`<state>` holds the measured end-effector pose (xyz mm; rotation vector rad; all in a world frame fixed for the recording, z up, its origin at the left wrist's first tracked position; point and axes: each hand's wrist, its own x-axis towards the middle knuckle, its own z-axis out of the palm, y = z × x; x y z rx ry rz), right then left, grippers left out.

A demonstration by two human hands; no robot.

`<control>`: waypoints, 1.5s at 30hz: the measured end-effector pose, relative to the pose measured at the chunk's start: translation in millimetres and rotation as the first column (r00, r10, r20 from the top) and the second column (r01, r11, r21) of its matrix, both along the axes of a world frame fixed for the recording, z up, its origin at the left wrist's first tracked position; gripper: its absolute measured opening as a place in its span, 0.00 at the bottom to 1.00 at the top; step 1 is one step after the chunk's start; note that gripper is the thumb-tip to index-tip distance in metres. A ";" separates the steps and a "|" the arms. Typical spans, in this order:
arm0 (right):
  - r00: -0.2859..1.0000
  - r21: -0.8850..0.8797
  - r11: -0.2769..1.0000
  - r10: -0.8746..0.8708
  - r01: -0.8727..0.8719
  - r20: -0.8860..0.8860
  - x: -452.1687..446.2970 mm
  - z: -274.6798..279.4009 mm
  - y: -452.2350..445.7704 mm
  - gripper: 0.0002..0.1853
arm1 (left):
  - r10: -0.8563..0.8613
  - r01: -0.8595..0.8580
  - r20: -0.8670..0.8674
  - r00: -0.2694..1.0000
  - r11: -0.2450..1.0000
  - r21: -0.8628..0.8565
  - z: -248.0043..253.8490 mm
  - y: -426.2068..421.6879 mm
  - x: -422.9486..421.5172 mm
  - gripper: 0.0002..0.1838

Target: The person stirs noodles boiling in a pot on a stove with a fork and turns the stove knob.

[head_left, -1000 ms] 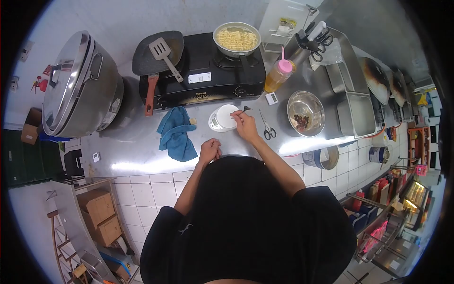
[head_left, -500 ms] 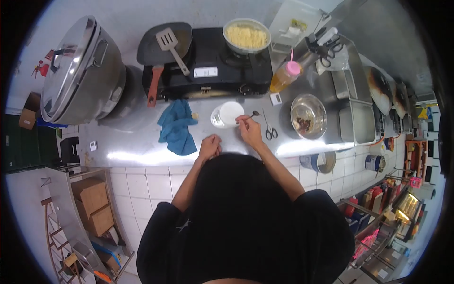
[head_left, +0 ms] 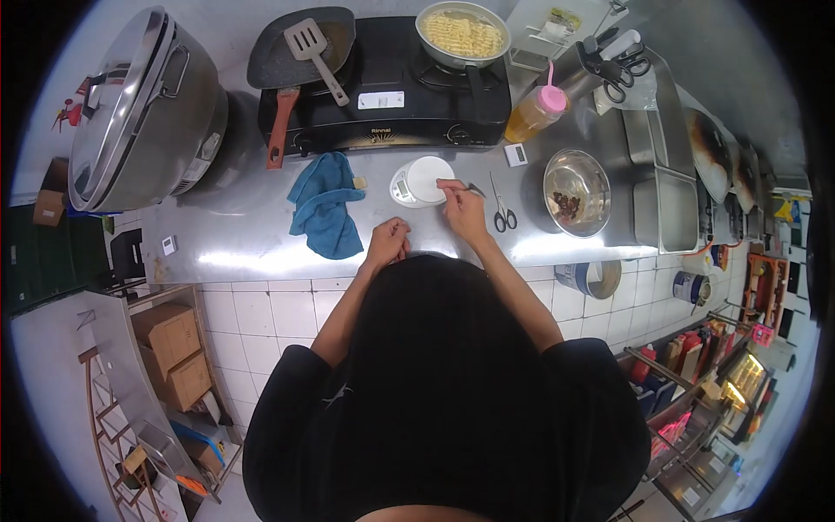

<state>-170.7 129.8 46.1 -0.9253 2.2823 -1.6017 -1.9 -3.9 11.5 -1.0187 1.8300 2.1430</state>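
Observation:
My right hand [head_left: 466,213] is closed in a pinch on a small dark spoon [head_left: 475,189], its fingertips at the right edge of a white kitchen scale [head_left: 424,178]. Part of the spoon is hidden by the fingers. My left hand [head_left: 388,242] is curled at the counter's front, below the scale, with nothing visible in it. Beside my right hand lies a pair of scissors [head_left: 504,216]. Farther right, a metal bowl [head_left: 600,187] contains dark reddish pieces. A crumpled blue cloth [head_left: 326,213] lies left of the scale.
Behind stands a black gas stove [head_left: 383,135] carrying a square pan [head_left: 270,61] with a slotted turner [head_left: 306,42] and a pot [head_left: 430,48] of noodles. A bottle with a pink lid [head_left: 551,99], small timer [head_left: 516,156], metal containers [head_left: 665,213] and large cooker [head_left: 152,130] surround the counter.
The view has tilted down, so the counter things sit higher in it. My right hand has turned slightly, and less of the spoon shows. The left hand stays curled.

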 end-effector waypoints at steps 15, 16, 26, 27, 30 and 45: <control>0.981 0.092 0.996 -0.002 -0.016 0.194 8.5 2.7 26.7 0.08 | -0.406 0.049 -0.097 0.909 0.334 -0.941 7.6 -2.1 -19.6 0.19; 0.984 0.085 0.995 0.035 -0.050 0.174 10.3 -1.9 30.4 0.08 | -0.416 0.045 -0.106 0.903 0.336 -0.941 7.2 -2.9 -22.0 0.18; 1.000 0.166 0.986 0.025 -0.022 -0.014 28.2 -21.8 46.3 0.08 | -0.441 -0.001 -0.138 0.887 0.297 -0.955 -9.2 -3.6 -20.8 0.10; 0.999 0.163 0.986 0.028 -0.025 -0.016 26.5 -17.6 43.1 0.08 | -0.441 -0.038 -0.173 0.881 0.299 -0.954 -9.8 -3.7 -21.6 0.09; 0.999 0.097 0.995 -0.017 0.014 0.035 19.6 -8.1 30.4 0.10 | -0.433 -0.085 -0.222 0.874 0.313 -0.946 -11.0 -3.3 -21.8 0.07; 0.999 0.104 0.995 0.003 -0.007 0.037 7.8 2.9 22.3 0.09 | -0.294 -0.108 -0.216 0.931 0.343 -0.933 0.9 -2.3 -13.0 0.07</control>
